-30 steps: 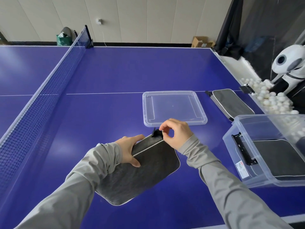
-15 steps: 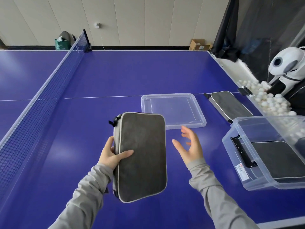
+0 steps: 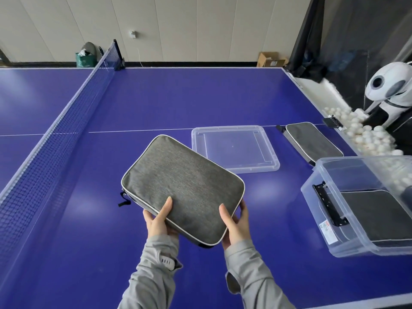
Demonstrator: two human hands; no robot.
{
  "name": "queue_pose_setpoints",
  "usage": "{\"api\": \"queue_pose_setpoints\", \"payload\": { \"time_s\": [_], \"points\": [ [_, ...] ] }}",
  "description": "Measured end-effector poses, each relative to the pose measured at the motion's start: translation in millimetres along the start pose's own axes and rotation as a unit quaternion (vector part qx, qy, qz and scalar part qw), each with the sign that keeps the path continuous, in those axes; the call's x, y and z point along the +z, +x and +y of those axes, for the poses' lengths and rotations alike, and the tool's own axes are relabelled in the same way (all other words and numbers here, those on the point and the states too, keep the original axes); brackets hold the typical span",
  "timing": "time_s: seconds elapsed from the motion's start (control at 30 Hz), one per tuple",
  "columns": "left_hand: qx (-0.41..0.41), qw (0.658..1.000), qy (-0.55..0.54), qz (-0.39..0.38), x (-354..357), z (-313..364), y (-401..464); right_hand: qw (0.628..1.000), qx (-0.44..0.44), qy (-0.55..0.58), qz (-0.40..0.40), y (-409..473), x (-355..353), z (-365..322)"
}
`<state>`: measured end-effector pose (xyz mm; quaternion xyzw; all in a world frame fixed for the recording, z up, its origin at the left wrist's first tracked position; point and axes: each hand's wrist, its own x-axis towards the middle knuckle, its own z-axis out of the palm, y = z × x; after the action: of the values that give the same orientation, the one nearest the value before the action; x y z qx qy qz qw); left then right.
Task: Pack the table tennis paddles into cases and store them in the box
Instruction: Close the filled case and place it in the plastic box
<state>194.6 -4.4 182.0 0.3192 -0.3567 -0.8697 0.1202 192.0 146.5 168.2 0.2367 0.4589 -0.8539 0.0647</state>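
A grey zipped paddle case with pale piping hangs tilted above the blue table, its zip pull dangling at the left. My left hand grips its near edge, thumb on top. My right hand holds the near right corner the same way. A clear plastic box with a black latch stands at the right with a dark case lying inside. Another grey case lies flat on the table behind the box. No paddle is visible.
The box's clear lid lies flat just beyond the held case. The net runs along the left. A white ball machine and several white balls sit off the table's right edge.
The case was lifted off the table in my left hand, then turned toward flat. My right hand, free half a second ago, has taken hold of its near right corner.
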Motion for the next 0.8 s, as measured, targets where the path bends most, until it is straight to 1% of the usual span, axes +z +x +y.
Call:
{"api": "queue_pose_setpoints", "payload": {
  "time_s": [0.1, 0.2, 0.4, 0.47, 0.53, 0.6, 0.63, 0.7, 0.8],
  "points": [
    [-0.019, 1.000, -0.005, -0.007, -1, -7, -8, 1.000, -0.016, 0.015, 0.003, 0, -3, -3],
    [-0.035, 0.999, 0.010, -0.025, -2, -10, -14, 1.000, -0.017, 0.006, -0.006, 1, -12, -13],
    [-0.086, 0.985, 0.046, -0.142, -16, -8, -15, 0.998, -0.060, -0.002, -0.029, 13, -38, -47],
    [-0.094, 0.984, 0.047, -0.145, -25, -1, -9, 0.996, -0.075, -0.021, -0.044, 15, -52, -63],
    [-0.094, 0.987, 0.051, -0.119, -30, 11, -3, 0.993, -0.087, -0.048, -0.060, 16, -69, -82],
    [-0.081, 0.987, 0.094, -0.098, -29, 23, 5, 0.991, -0.094, -0.071, -0.071, 19, -84, -99],
    [-0.069, 0.984, 0.132, -0.102, -26, 27, 7, 0.989, -0.094, -0.081, -0.076, 19, -93, -107],
    [-0.050, 0.967, 0.215, -0.131, -14, 35, 12, 0.987, -0.090, -0.102, -0.083, 21, -104, -119],
    [-0.061, 0.928, 0.314, -0.190, 15, 31, 10, 0.984, -0.087, -0.122, -0.094, 19, -120, -133]
  ]
}}
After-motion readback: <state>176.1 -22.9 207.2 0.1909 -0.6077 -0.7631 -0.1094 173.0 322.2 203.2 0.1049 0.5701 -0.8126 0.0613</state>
